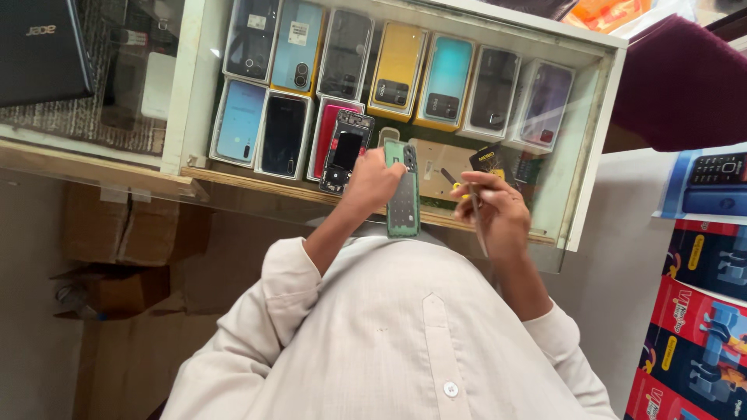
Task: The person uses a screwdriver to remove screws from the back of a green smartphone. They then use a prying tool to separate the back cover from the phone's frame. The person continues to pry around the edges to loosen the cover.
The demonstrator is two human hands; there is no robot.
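Phone repair over a display case.
Left hand (pixel 372 180) is clamped on a green opened phone (pixel 403 194) at frame centre; right hand (pixel 490 208), just beside, pinches a thin metal tool (pixel 476 222); boxed phones (pixel 398 71) fill the upper frame.

The green phone (pixel 404 189) stood nearly upright above the front edge of the counter (pixel 257 185), its open back facing the camera: a dark camera block at the top and a dark, dotted panel down the middle, framed by a green rim. The thin metal tool (pixel 477 222) pointed downward, just right of the phone, slightly tilted.
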